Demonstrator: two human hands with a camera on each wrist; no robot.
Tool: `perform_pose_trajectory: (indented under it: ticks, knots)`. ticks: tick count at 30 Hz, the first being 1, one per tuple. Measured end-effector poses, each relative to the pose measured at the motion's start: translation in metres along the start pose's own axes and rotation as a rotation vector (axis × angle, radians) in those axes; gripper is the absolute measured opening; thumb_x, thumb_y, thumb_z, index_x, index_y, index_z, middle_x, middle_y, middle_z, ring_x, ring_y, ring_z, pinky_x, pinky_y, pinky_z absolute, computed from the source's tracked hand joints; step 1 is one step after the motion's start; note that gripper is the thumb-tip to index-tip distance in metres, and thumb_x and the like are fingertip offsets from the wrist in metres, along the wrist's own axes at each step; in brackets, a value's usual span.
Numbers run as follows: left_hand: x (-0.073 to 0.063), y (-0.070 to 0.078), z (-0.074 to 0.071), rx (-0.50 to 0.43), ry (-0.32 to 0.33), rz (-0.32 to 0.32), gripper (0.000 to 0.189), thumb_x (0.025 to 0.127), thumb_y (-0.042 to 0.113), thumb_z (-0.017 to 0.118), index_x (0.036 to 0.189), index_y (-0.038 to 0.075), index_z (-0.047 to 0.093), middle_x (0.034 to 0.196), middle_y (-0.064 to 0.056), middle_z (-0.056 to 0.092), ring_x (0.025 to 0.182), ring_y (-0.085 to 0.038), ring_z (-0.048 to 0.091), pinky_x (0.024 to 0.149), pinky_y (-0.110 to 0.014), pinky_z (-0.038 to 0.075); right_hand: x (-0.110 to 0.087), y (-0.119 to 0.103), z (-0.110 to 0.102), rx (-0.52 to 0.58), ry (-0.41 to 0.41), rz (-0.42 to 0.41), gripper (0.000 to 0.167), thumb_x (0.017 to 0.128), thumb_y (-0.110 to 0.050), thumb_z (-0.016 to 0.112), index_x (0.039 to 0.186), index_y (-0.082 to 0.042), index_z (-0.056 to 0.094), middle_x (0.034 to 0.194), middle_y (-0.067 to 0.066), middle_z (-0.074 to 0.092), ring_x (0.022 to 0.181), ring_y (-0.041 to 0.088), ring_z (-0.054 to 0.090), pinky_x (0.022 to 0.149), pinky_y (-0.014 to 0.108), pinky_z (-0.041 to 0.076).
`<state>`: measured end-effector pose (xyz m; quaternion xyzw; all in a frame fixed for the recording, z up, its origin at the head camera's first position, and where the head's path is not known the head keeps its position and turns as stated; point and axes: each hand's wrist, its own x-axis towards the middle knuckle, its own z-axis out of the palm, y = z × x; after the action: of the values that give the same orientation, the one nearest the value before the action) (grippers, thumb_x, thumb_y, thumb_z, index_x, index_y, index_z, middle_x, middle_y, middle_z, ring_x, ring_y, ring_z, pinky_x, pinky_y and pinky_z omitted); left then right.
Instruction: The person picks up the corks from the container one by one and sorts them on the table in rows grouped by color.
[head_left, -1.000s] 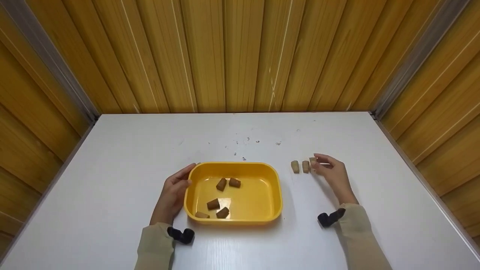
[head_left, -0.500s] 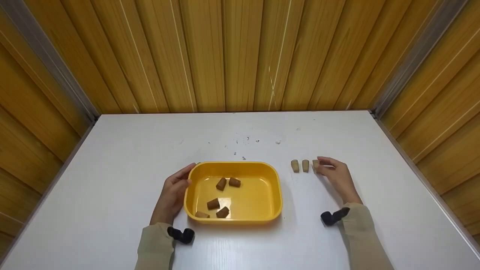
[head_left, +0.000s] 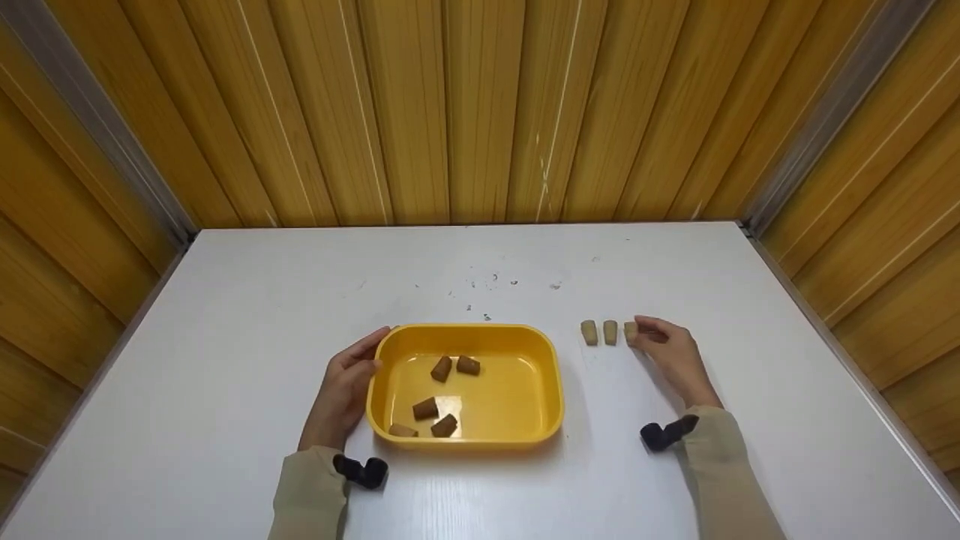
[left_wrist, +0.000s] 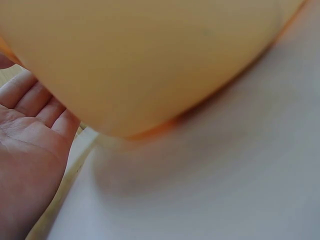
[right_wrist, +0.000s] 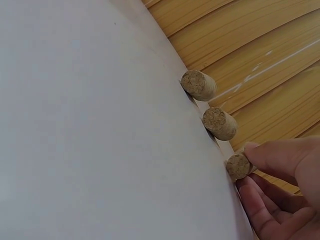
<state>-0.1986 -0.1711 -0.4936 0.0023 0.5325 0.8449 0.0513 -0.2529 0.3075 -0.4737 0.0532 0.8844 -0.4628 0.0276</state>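
Note:
In the head view, my left hand [head_left: 341, 386] rests against the left side of a yellow plastic tray [head_left: 465, 441], thumb at the rim and fingers along the outer wall. The left wrist view shows its palm beside the tray's outer wall [left_wrist: 150, 70]. My right hand [head_left: 671, 360] pinches a light tapered cork [right_wrist: 239, 165] between thumb and fingers, at the right end of a short row. Beside it stand a middle cork [right_wrist: 219, 123] and a far cork [right_wrist: 198, 85]. Inside the tray lie several brown corks [head_left: 425, 409] and one lighter cork [head_left: 403, 430].
A white table [head_left: 247, 300] carries everything, with small dark marks [head_left: 514, 283] on its surface behind the tray. Wood-patterned panels [head_left: 480, 112] rise at the back and both sides. Black straps [head_left: 670, 433] sit on both wrists.
My right hand has shifted slightly right with the pinched cork, widening the gap to the middle cork, and is now almost still. The left hand and tray keep their places.

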Motion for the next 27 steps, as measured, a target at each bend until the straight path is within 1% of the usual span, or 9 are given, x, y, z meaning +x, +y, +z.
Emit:
perform_pose_trajectory:
  ticks: [3, 6, 11, 18, 20, 27]
  knots:
    - [0.0, 0.0, 0.0002, -0.005, 0.0, -0.002, 0.056, 0.085, -0.009, 0.044, 0.14, -0.002, 0.045, 0.145, -0.011, 0.049, 0.132, -0.018, 0.049, 0.106, -0.027, 0.043, 0.0007, 0.0008, 0.0009, 0.003, 0.0, 0.003, 0.051, 0.092, -0.021, 0.059, 0.139, -0.002, 0.048, 0.135, 0.021, 0.053, 0.123, 0.031, 0.05, 0.103, 0.034, 0.041]
    - [-0.0004, 0.0003, 0.0008, -0.008, 0.008, -0.005, 0.055, 0.085, -0.009, 0.044, 0.139, 0.0, 0.047, 0.144, -0.011, 0.049, 0.132, -0.018, 0.049, 0.106, -0.026, 0.043, 0.0009, 0.0011, 0.0015, 0.003, 0.003, 0.004, 0.052, 0.092, -0.02, 0.059, 0.139, -0.001, 0.047, 0.136, 0.023, 0.052, 0.124, 0.033, 0.049, 0.106, 0.038, 0.039]
    - [-0.0008, 0.0001, 0.0011, -0.007, 0.014, -0.001, 0.055, 0.084, -0.009, 0.044, 0.138, 0.0, 0.049, 0.144, -0.011, 0.05, 0.131, -0.018, 0.05, 0.105, -0.026, 0.044, 0.0003, 0.0012, 0.0017, -0.005, 0.004, -0.001, 0.054, 0.093, -0.023, 0.059, 0.141, -0.002, 0.046, 0.136, 0.023, 0.052, 0.125, 0.034, 0.049, 0.106, 0.039, 0.039]
    - [-0.0011, -0.0002, 0.0007, -0.021, -0.012, 0.032, 0.054, 0.085, -0.01, 0.042, 0.139, -0.004, 0.046, 0.142, -0.014, 0.05, 0.128, -0.02, 0.052, 0.105, -0.029, 0.045, -0.0024, -0.0005, 0.0005, -0.017, -0.013, -0.003, 0.06, 0.094, -0.038, 0.057, 0.142, -0.005, 0.044, 0.139, 0.021, 0.048, 0.127, 0.035, 0.046, 0.108, 0.045, 0.038]
    - [-0.0011, -0.0002, 0.0007, -0.028, -0.01, 0.033, 0.054, 0.085, -0.01, 0.043, 0.138, -0.004, 0.046, 0.142, -0.014, 0.051, 0.128, -0.02, 0.052, 0.105, -0.029, 0.045, -0.0028, -0.0011, 0.0005, -0.013, -0.013, -0.003, 0.062, 0.093, -0.041, 0.057, 0.142, -0.005, 0.044, 0.14, 0.021, 0.048, 0.128, 0.036, 0.046, 0.109, 0.046, 0.037]
    - [-0.0015, -0.0001, 0.0012, -0.035, 0.002, 0.022, 0.055, 0.084, -0.011, 0.042, 0.138, -0.003, 0.047, 0.142, -0.013, 0.051, 0.128, -0.02, 0.052, 0.105, -0.028, 0.045, -0.003, -0.0024, 0.0007, -0.01, -0.012, 0.013, 0.063, 0.093, -0.042, 0.057, 0.141, -0.005, 0.045, 0.139, 0.02, 0.049, 0.126, 0.033, 0.046, 0.107, 0.043, 0.039]
